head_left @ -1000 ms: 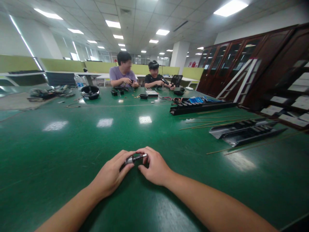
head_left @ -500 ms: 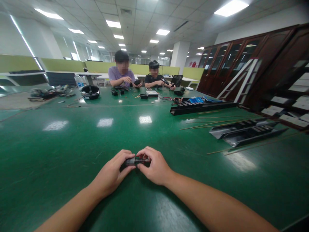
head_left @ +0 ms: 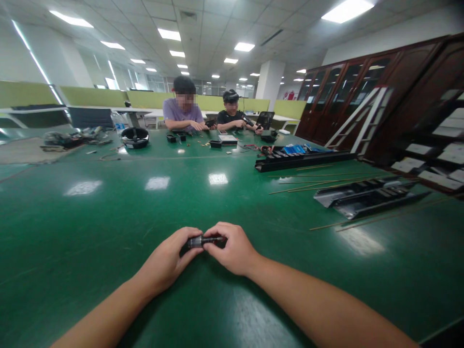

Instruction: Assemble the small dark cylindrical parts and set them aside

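A power screwdriver (head_left: 196,241), black with a grey collar, lies sideways between my hands, low over the table. My left hand (head_left: 170,256) is wrapped around its body at the left end, hiding most of the handle. From the collar a narrow dark shaft with a metal bit (head_left: 216,239) points right. My right hand (head_left: 234,249) is closed at the shaft, with thumb and forefinger pinching it close to the collar. The other right fingers curl behind the bit, and part of the tip is hidden by them.
Metal channels (head_left: 369,198) and thin rods (head_left: 322,183) lie to the right on the green table (head_left: 108,227). Farther back is a long black rail (head_left: 300,161). A headset (head_left: 135,137) sits at the far left. Two people work across the table among small black boxes (head_left: 215,144).
My right thumb and forefinger have shifted slightly left along the shaft, closer to the collar. My left hand keeps its grip. One person across the table has lowered a hand.
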Available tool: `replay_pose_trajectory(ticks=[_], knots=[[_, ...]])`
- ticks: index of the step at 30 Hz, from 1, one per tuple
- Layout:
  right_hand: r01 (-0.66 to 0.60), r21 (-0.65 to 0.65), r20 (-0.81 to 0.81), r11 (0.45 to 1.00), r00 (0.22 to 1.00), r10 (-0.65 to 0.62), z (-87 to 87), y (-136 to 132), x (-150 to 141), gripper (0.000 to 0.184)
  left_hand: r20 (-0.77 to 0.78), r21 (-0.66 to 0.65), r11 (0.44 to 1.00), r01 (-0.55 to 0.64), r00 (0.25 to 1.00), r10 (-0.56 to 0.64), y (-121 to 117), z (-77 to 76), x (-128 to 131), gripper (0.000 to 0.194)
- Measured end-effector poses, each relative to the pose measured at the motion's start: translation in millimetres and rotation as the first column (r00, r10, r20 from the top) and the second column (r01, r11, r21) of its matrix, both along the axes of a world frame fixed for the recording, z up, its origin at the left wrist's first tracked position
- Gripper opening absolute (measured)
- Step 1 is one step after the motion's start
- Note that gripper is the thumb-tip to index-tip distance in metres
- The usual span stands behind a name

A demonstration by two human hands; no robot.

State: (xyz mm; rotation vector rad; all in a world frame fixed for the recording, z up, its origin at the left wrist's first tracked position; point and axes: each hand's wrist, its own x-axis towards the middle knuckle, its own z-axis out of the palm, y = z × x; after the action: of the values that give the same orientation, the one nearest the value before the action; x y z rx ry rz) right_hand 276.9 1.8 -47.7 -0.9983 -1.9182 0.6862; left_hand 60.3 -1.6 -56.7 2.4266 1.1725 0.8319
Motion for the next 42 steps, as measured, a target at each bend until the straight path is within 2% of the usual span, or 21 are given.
replay_pose_trajectory(ticks=[12,27,42], knots=[[0.003,-0.029,0.026,1.0,1.0,-0.002,1.7,1.0,0.0,0.012,0.015,0.025,0.998,0.05,0.999,-0.05,-1.8,-0.5,0.0,0.026],[0.013,-0.053,0.035,0.999,0.999,-0.011,2.4,0.5,-0.5,0.01,0.017,-0.016,0.999,0.04,0.999,-0.039,-3.3,4.8,0.6,0.024],[0.01,-0.064,0.063,0.998,0.998,-0.006,1.5,1.8,0.9,0.012,0.013,0.0,0.999,0.036,0.999,-0.036,-2.9,4.4,-0.4,0.024]])
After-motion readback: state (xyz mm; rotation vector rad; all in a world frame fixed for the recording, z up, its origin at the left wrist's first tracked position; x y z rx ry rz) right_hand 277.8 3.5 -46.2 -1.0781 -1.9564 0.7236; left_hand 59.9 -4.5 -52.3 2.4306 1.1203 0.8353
